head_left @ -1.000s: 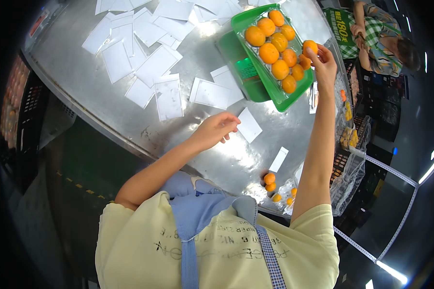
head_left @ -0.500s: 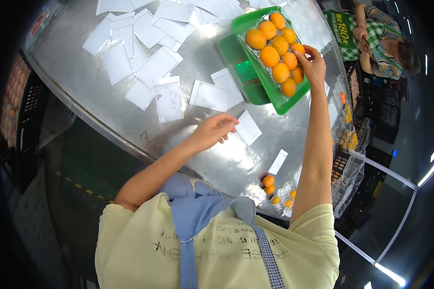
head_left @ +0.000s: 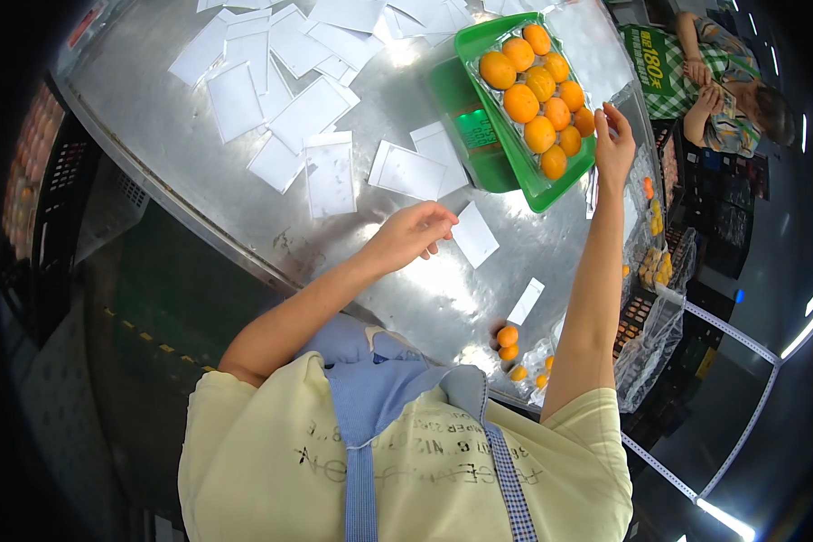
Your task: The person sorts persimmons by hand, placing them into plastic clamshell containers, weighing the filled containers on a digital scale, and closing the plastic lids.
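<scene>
Several oranges (head_left: 539,84) fill a clear plastic packing tray (head_left: 553,187), which lies in a green tray (head_left: 539,200). That tray rests on a green scale (head_left: 492,176) with a lit green display (head_left: 475,128). Just off the right side of the fruit, my right hand (head_left: 614,149) is raised with fingers apart and nothing in them. My left hand (head_left: 411,237) hovers over the metal table, fingers loosely bent and holding nothing visible. Its fingertips are beside a white card (head_left: 475,235); whether they touch is unclear.
Many white cards (head_left: 312,117) lie scattered over the metal table (head_left: 199,176). Near my body are loose oranges (head_left: 508,337) and a narrow white slip (head_left: 526,301). Black crates (head_left: 68,181) stand at left. Another person (head_left: 727,86) is across the table at upper right.
My right hand has drawn away from the oranges to the right, its fingers now off the fruit. My left hand stays beside the white card. The whole view has shifted slightly.
</scene>
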Demonstrator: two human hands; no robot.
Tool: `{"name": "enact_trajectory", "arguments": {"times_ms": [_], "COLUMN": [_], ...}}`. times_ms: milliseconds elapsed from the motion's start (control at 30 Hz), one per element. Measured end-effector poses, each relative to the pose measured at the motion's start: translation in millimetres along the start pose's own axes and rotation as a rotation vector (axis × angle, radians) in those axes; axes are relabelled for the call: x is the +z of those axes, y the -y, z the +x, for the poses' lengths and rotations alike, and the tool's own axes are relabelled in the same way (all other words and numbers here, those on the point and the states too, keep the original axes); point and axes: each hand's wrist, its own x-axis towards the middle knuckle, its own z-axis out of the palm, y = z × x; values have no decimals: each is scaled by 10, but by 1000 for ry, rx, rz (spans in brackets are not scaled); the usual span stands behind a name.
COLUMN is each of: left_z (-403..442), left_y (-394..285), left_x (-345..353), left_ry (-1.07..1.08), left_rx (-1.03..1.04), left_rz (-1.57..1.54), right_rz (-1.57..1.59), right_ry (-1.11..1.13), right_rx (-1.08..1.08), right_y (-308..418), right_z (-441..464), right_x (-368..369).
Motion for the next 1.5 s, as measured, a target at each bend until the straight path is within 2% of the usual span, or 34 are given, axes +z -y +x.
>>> {"name": "enact_trajectory", "arguments": {"times_ms": [300, 767, 867, 1100, 1233, 1333, 1500], "left_z": [-30, -81, -91, -144, -220, -282, -357], "left_y": [9, 23, 5, 40, 54, 113, 149], "left_x": [34, 74, 86, 123, 139, 114, 41], "left_ry": [27, 46, 49, 64, 57, 42, -72], "left_rx": [-3, 19, 17, -5, -42, -85, -161], "left_rz": [-21, -10, -11, -2, 16, 52, 55], "right_rz": [87, 241, 297, 307, 322, 326, 446], "right_ry": [-22, -64, -97, -19, -20, -24, -47], "right_rx": [105, 246, 292, 466, 563, 470, 344], "right_y": [-155, -471, -451, -607, -539, -570, -68], "right_z": [-468, -1050, -1290, -2018, -2136, -2002, -1632], "right_x": [-358, -456, -442, -375, -409, -411, -337]}}
